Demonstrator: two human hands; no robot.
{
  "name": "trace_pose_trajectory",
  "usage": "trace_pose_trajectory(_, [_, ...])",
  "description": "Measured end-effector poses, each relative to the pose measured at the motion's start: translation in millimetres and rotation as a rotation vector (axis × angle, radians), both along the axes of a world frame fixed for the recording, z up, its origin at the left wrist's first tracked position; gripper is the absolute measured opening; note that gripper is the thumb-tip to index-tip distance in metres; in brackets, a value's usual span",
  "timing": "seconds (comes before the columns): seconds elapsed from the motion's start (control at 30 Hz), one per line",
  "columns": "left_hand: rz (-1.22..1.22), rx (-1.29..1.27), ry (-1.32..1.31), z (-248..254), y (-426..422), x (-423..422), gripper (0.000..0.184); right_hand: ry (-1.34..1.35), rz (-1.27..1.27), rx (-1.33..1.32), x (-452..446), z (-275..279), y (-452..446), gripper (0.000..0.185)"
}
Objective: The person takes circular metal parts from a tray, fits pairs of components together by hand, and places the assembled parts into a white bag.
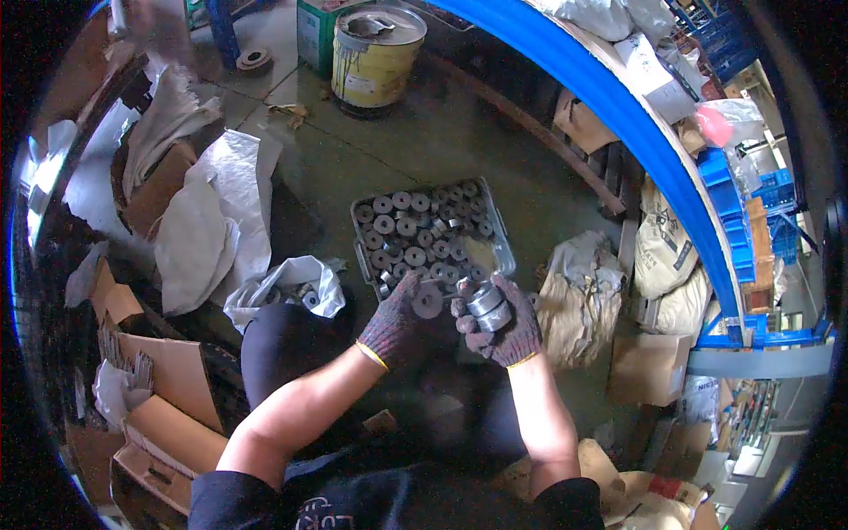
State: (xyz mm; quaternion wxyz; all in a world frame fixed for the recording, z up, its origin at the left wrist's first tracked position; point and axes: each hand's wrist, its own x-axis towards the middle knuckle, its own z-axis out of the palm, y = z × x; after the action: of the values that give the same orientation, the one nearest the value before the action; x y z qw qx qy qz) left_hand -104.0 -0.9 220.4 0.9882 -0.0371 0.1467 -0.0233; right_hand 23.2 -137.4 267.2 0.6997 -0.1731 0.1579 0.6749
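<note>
Beside crate (505, 245) | left hand (394, 320) pinching grey ring (427, 302) | right hand (514, 332) clasping metal cylinder (488, 306)

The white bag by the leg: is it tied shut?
No, the bag gapes open, and metal parts show inside it.

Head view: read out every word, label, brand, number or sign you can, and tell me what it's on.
"LUK", on the black fabric shirt; the small marks beside it are unreadable.
Yellow metal bucket: label too blurred to read.
Cream woven sack with dark print: unreadable.
White printed plastic bag: too small to read.
</note>
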Motion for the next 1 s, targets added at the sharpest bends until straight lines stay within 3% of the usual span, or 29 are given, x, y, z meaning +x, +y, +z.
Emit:
trace_pose_trajectory(0.13, [0.033,-0.053,-0.032,3,4,-4,0.04,-0.022,-0.028,-0.067,5,-5,-4,0.046])
trace_pose_trajectory(0.2, [-0.041,1.56,0.087,-1,3,-7,0.032,-0.143,-0.033,-0.081,6,-4,-4,0.041])
trace_pose_trajectory(0.27, [-0.077,1.407,0.095,-48,-1,-6,0.03,-0.217,-0.04,-0.088,5,-7,-5,0.04])
trace_pose_trajectory(0.33, [-0.107,1.257,0.102,-45,2,-6,0.027,-0.294,-0.045,-0.09,3,-7,-5,0.039])
trace_pose_trajectory(0.4, [0.09,1.912,-0.009,-34,2,-10,0.024,-0.378,-0.096,-0.069,-2,-4,-4,0.041])
trace_pose_trajectory(0.43, [0.091,1.913,-0.007,-34,0,-9,0.024,-0.378,-0.095,-0.067,-2,-5,-6,0.041])
trace_pose_trajectory(0.5, [-0.127,0.655,0.348,-37,-1,-7,0.022,-0.369,-0.113,0.003,0,-10,-8,0.043])
trace_pose_trajectory(0.53, [-0.126,0.658,0.35,-48,-2,-10,0.022,-0.368,-0.112,0.006,0,-9,-8,0.043])
trace_pose_trajectory(0.6, [-0.152,1.823,0.173,-93,-6,-20,0.023,-0.355,-0.12,0.086,0,-7,-10,0.051])
trace_pose_trajectory(0.63, [-0.157,1.824,0.166,-115,-11,-24,0.023,-0.356,-0.127,0.085,0,-1,-11,0.051])
trace_pose_trajectory(0.7, [-0.244,1.26,0.14,-133,-19,-27,0.021,-0.4,-0.152,0.033,-2,12,-8,0.058])
trace_pose_trajectory(0.73, [-0.248,1.257,0.139,-129,-23,-26,0.021,-0.399,-0.155,0.03,-1,11,-10,0.058])
trace_pose_trajectory(0.8, [-0.172,0.555,0.315,-117,-31,-26,0.022,-0.533,-0.109,0.085,3,8,-12,0.06])
trace_pose_trajectory(0.83, [-0.179,0.553,0.315,-128,-32,-23,0.022,-0.766,-0.124,0.015,-2,14,-14,0.059])
trace_pose_trajectory(0.9, [-0.196,0.175,0.131,-157,-34,-17,0.026,-0.761,-0.131,-0.07,0,7,-23,0.059])
trace_pose_trajectory(0.93, [-0.2,0.171,0.133,-137,-32,-13,0.026,-0.756,-0.135,-0.148,1,4,-27,0.06])
trace_pose_trajectory(1.0, [-0.189,0.552,0.345,-76,-21,-5,0.03,-0.888,-0.144,-0.027,1,10,-29,0.063])
